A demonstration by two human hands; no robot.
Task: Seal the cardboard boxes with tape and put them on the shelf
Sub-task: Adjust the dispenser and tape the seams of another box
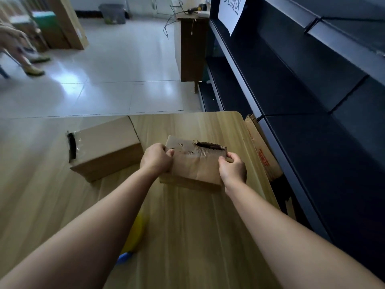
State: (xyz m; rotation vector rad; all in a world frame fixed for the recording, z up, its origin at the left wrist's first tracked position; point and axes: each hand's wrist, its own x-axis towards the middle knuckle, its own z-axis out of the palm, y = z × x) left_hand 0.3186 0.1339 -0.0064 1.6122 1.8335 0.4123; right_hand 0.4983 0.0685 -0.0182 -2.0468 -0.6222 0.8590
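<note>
A small worn cardboard box (195,165) sits near the middle of the wooden table (208,226), its top torn with a dark gap at the far edge. My left hand (156,158) grips its left side and my right hand (232,168) grips its right side. A larger cardboard box (106,147) with tape over a dark slot lies to the left on the table. A yellow and blue tape dispenser (135,234) is partly hidden under my left forearm. The dark metal shelf (291,90) stands to the right with bare boards.
Flattened cardboard (262,151) is wedged between the table and the shelf. A white paper sign (232,11) hangs on the shelf. A brown desk (192,44) stands beyond the table. A seated person's legs (27,57) show at far left, and a bin (113,13) stands by the wall.
</note>
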